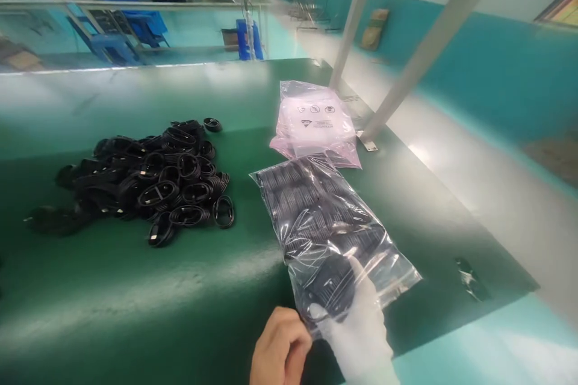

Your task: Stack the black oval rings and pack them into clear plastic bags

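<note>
Our white-gloved right hand [362, 332] is clamping coiled black cables [333, 284], the clear plastic bag [316, 210] running toward eleven o'clock. Our bare left hand [279, 346] is curling, grip unclear.

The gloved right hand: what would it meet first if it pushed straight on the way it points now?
Leading with the black coils it holds, the right hand would probably meet the rows of packed coils in the clear bag first, though depth is hard to judge here.

Right hand [356, 313] in white glove [363, 334], left hand [280, 343] bare
</note>
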Demonstrator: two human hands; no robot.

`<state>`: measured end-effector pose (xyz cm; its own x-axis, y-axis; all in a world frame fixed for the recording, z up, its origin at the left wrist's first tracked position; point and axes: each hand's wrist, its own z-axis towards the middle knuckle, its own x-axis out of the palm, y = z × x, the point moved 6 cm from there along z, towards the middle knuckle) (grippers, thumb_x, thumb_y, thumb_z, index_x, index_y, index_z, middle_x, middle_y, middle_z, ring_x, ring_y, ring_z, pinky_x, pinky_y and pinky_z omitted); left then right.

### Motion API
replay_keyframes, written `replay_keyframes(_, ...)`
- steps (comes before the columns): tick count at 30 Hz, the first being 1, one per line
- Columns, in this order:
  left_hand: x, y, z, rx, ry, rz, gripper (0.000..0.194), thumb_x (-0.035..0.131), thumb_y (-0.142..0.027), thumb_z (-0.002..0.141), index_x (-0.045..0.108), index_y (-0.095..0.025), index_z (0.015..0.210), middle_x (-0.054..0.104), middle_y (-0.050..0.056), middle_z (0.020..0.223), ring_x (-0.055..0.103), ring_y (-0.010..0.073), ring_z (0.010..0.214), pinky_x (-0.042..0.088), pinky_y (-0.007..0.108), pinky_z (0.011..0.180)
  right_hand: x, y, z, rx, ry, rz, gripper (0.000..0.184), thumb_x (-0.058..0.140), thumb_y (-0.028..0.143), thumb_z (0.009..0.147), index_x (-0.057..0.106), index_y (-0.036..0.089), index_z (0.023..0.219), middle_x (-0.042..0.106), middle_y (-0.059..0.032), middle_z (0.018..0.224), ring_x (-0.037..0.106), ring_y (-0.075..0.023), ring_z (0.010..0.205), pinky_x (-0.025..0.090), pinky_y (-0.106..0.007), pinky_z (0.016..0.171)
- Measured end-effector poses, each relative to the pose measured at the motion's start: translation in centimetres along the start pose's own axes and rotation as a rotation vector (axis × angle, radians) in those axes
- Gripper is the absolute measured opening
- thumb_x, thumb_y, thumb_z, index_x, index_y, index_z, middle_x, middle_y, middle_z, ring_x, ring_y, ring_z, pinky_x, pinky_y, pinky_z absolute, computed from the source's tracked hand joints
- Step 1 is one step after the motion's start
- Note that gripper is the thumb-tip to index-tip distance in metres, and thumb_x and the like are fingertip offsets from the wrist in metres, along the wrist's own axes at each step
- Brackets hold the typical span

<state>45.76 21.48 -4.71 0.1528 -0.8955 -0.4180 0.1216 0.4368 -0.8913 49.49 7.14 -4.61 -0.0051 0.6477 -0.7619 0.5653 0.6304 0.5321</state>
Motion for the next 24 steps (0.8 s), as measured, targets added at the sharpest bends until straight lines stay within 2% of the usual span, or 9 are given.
replay_keyframes(3, -0.4, -0.6, 0.2, 0.039, -0.047, 0.084, 0.018, 0.039, -0.019, 0.084, 0.049, -0.021, 0.07, 0.052, 0.001, 0.068, 0.049, 0.0105, 0.061, 0.04, 0.021, 0.054, -0.2, -0.1, -0.2, 0.061, -0.007, 0.009, 0.088, 0.061, 0.041, 0.058, 0.019, 0.027, 0.134, 0.044, -0.0098, 0.125, 0.046, -0.0345, 0.11, 0.04, -0.045, 0.086)
replay_keyframes(9, -0.1, -0.2, 0.9, 0.128, -0.023, 0.225, 0.013, 0.041, -0.009, 0.081, 0.048, -0.02, 0.079, 0.053, 0.001, 0.077, 0.054, 0.0102, 0.07, 0.043, 0.021, 0.063, -0.2, 0.2, 0.1, 0.079, -0.02, 0.006, 0.088, 0.061, 0.043, 0.058, 0.019, 0.027, 0.134, 0.043, -0.0105, 0.123, 0.048, -0.0325, 0.109, 0.043, -0.042, 0.083)
replay_keyframes(12, 0.2, -0.2, 1.2, 0.091, -0.035, 0.282, 0.007, 0.048, -0.015, 0.078, 0.047, -0.019, 0.084, 0.054, 0.002, 0.078, 0.055, 0.0117, 0.071, 0.044, 0.022, 0.062, -0.4, 0.4, 0.3, 0.071, -0.025, -0.034, 0.087, 0.057, 0.05, 0.061, 0.017, 0.026, 0.134, 0.04, -0.0116, 0.125, 0.047, -0.0319, 0.11, 0.042, -0.041, 0.084)
replay_keyframes(16, 0.5, -0.2, 1.4, -0.016, -0.075, 0.401, 0.01, 0.05, -0.023, 0.078, 0.049, -0.019, 0.087, 0.057, 0.0, 0.072, 0.056, 0.0122, 0.065, 0.042, 0.022, 0.057, -0.6, 0.6, 0.4, 0.055, 0.019, -0.054, 0.088, 0.056, 0.052, 0.062, 0.014, 0.025, 0.135, 0.037, -0.0124, 0.128, 0.042, -0.0329, 0.115, 0.039, -0.042, 0.088)
replay_keyframes(19, 0.6, -0.3, 1.8, -0.01, -0.067, 0.478, 0.005, 0.046, -0.022, 0.081, 0.051, -0.019, 0.081, 0.057, -0.001, 0.068, 0.055, 0.011, 0.06, 0.038, 0.021, 0.054, -0.6, 0.5, 0.3, 0.071, 0.065, -0.05, 0.088, 0.055, 0.053, 0.063, 0.012, 0.028, 0.135, 0.036, -0.0118, 0.13, 0.041, -0.0335, 0.116, 0.039, -0.044, 0.087)
replay_keyframes(24, 0.7, -0.6, 2.2, 0.082, -0.015, 0.652, 0.021, 0.043, -0.018, 0.082, 0.045, -0.019, 0.061, 0.049, -0.002, 0.056, 0.045, 0.0101, 0.051, 0.03, 0.024, 0.051, -0.6, 0.4, 0.2, 0.077, 0.035, -0.057, 0.087, 0.054, 0.054, 0.064, 0.012, 0.028, 0.135, 0.036, -0.0123, 0.129, 0.044, -0.0332, 0.113, 0.04, -0.044, 0.085)
